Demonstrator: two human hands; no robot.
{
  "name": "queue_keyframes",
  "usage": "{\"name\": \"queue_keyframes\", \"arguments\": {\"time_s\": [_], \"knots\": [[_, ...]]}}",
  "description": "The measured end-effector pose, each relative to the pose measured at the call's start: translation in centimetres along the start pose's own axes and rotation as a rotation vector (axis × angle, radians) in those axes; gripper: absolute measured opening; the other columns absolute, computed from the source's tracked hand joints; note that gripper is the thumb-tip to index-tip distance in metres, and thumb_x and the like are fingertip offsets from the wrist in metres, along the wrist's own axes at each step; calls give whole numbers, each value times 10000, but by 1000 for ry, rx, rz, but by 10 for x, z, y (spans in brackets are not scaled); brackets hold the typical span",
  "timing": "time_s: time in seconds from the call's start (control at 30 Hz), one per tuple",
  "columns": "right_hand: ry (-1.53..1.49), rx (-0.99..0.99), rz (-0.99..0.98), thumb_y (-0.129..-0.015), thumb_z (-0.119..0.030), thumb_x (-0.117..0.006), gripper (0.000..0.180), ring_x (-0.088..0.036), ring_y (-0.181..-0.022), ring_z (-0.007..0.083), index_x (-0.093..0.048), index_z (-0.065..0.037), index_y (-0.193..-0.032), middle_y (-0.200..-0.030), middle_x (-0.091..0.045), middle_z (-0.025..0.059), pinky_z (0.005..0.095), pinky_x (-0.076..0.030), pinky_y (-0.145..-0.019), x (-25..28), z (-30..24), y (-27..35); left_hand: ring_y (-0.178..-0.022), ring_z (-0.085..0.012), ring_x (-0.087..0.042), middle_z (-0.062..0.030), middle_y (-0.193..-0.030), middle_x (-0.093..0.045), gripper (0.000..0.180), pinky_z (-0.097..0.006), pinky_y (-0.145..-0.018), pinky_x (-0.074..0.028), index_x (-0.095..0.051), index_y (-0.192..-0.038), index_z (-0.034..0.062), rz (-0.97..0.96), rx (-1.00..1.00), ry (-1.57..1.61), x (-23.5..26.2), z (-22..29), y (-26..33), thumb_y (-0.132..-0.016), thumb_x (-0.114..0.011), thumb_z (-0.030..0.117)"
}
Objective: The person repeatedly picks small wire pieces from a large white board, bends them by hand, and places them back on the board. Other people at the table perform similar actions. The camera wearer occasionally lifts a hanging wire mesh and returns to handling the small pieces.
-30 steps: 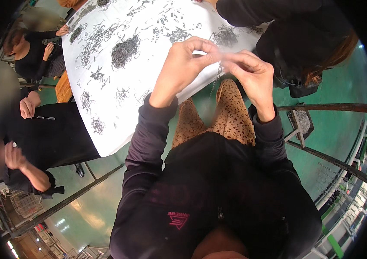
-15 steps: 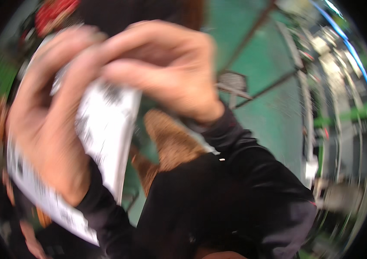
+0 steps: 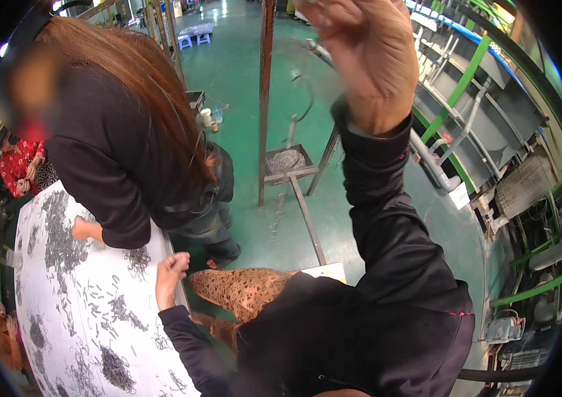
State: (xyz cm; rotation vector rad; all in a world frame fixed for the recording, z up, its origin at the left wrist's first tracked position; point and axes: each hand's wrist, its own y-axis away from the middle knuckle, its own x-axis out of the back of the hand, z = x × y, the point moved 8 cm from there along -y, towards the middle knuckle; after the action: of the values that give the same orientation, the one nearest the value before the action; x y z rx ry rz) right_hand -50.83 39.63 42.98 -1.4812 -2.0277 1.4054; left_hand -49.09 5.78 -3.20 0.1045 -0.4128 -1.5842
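Note:
My left hand (image 3: 171, 279) is beside the right edge of a white table (image 3: 95, 258), fingers curled closed; anything inside them is hidden. My right hand (image 3: 375, 63) is raised high at the top of the view, its fingertips blurred and partly cut off. Left of that wrist, a thin dark curved strand (image 3: 307, 99) shows blurred, apparently in the air. Below it stands a small square metal tray (image 3: 271, 178) with a heap of grey bits in it. Across the table lie many small dark rings and strips (image 3: 117, 369), in piles and scattered.
A co-worker in a dark top (image 3: 119, 126) leans over the table's far end, a hand among the dark pieces. Another person in red (image 3: 19, 162) is at far left. Rusty posts (image 3: 266, 99) rise by the tray. Pipes and green-framed racks (image 3: 459, 99) line the right.
My hands were close together above the table, fingertips meeting. They are now apart: the right has gone up and right, the left lower by the table edge. The view has shifted, showing the co-worker.

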Motion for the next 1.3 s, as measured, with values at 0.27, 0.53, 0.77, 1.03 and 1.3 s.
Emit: {"name": "queue_keyframes", "arguments": {"time_s": [0.27, 0.53, 0.77, 1.03, 1.3], "knots": [[388, 84, 132, -853, 31, -648, 196, -629, -759, 130, -658, 59, -1047, -930, -689, 110, 220, -511, -699, 79, -54, 3, -980, -170, -586, -47, -1066, -635, 298, -333, -806, -492, -613, -1174, 33, -108, 152, -117, 21, -86, -4, -919, -593, 185], [617, 198, 255, -848, -10, -680, 201, -608, -704, 115, -670, 67, -1033, -898, -690, 96, 210, -466, -605, 155, -119, -47, -1028, -165, -558, -58, -1101, -615, 305, -317, -886, -452, -603, -1191, 28, -140, 129, -29, 24, -89, 4, -917, -597, 162], [830, 181, 309, -829, -67, -684, 135, -537, -563, 56, -680, -4, -949, -716, -630, 27, 196, -370, -457, 170, -140, -92, -995, -158, -559, -55, -1076, -618, 300, -316, -884, -452, -608, -1188, 31, -120, 117, -25, 29, -89, 2, -923, -588, 170], [793, 189, 177, -798, -45, -680, 39, -532, -530, 66, -678, -23, -830, -678, -616, 12, 193, -371, -446, 181, -128, -147, -974, -136, -542, -35, -1080, -614, 316, -288, -866, -442, -604, -1199, 27, -129, 78, -27, 26, -86, 3, -922, -584, 176], [1026, 272, 213, -846, -61, -650, 155, -579, -600, 90, -645, -5, -991, -781, -651, 50, 198, -428, -503, 198, -114, -149, -1020, -131, -519, -21, -1112, -579, 312, -290, -901, -429, -592, -1205, 37, -161, 116, -66, 24, -91, 0, -935, -577, 194]]}}
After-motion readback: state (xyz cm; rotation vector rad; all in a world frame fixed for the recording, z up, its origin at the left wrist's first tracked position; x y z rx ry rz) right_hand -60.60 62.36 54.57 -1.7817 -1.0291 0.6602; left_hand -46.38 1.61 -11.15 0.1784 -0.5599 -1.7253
